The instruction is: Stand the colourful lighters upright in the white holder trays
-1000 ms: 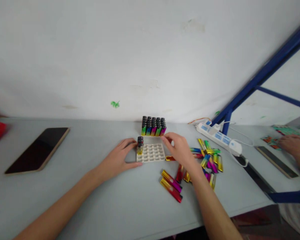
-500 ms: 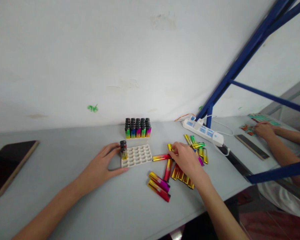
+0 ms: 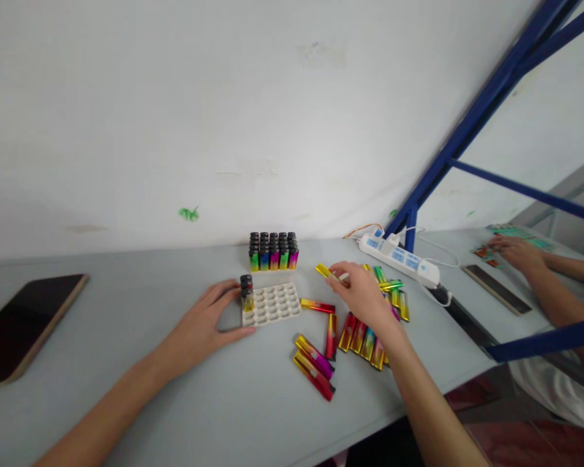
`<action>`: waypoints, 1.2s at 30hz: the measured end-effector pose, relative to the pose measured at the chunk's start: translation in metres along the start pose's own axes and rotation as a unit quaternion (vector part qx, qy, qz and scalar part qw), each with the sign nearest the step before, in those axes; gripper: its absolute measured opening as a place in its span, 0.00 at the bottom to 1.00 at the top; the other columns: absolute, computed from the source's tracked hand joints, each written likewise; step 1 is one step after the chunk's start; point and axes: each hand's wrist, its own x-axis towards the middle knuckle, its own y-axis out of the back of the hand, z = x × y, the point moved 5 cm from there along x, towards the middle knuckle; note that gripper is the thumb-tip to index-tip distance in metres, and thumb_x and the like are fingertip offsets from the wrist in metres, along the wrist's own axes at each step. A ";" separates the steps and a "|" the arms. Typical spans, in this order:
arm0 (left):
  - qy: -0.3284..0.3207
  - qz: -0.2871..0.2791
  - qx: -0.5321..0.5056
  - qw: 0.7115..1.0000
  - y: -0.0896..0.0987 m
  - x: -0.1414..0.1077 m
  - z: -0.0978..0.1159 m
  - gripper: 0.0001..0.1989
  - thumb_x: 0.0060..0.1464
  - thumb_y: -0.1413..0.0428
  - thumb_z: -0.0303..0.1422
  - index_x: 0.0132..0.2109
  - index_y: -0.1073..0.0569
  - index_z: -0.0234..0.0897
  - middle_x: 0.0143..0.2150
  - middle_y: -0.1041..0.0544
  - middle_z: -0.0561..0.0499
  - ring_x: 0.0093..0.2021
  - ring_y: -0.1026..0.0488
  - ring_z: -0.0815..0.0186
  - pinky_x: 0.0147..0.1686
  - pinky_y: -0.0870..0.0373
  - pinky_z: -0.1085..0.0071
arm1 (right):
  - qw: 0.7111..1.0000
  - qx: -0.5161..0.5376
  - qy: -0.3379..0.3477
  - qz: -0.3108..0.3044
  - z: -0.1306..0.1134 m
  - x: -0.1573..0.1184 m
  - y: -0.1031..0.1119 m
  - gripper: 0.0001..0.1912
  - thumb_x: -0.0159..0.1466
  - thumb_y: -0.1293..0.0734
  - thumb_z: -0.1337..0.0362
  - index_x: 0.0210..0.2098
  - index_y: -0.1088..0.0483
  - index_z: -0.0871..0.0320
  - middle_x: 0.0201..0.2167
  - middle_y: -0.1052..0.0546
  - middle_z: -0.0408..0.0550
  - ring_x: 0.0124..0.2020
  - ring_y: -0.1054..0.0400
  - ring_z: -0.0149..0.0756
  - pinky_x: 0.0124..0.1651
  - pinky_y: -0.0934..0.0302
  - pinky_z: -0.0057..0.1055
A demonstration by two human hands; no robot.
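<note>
My left hand (image 3: 209, 322) grips the left end of a white tray (image 3: 271, 316) with rows of holes, its thumb at the near corner and its fingers beside the standing lighters. A few black-topped lighters (image 3: 248, 299) stand upright in the tray's left column. In my right hand (image 3: 357, 292), a yellow lighter (image 3: 322, 270) is pinched between thumb and fingers, raised over the table right of the tray. Below that hand lie several shiny red and gold lighters (image 3: 360, 338). A red-yellow lighter (image 3: 317, 305) lies by the tray's right edge, and two more lighters (image 3: 313, 375) lie nearer me.
A block of upright lighters (image 3: 274, 259) stands behind the tray. More lighters (image 3: 403, 305) lie scattered beside a white power strip (image 3: 399, 258) with cables. Blue metal bars (image 3: 448, 155) rise at right. A dark flat panel (image 3: 26, 318) lies left. Another person's hands (image 3: 516, 251) work at far right.
My right hand has lifted a yellow lighter from the pile and moved slightly up and away from me. My left hand stays at the tray. The view has shifted slightly.
</note>
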 end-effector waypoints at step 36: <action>-0.006 -0.011 -0.012 1.000 0.000 -0.002 0.009 0.43 0.69 0.25 0.68 0.76 0.15 0.45 0.81 0.16 0.35 0.81 0.17 0.34 0.85 0.20 0.37 | 0.891 0.430 -0.056 -0.132 -0.075 0.005 -0.113 0.46 0.71 0.38 0.09 0.30 0.34 0.46 0.21 0.41 0.36 0.23 0.49 0.35 0.27 0.51 0.35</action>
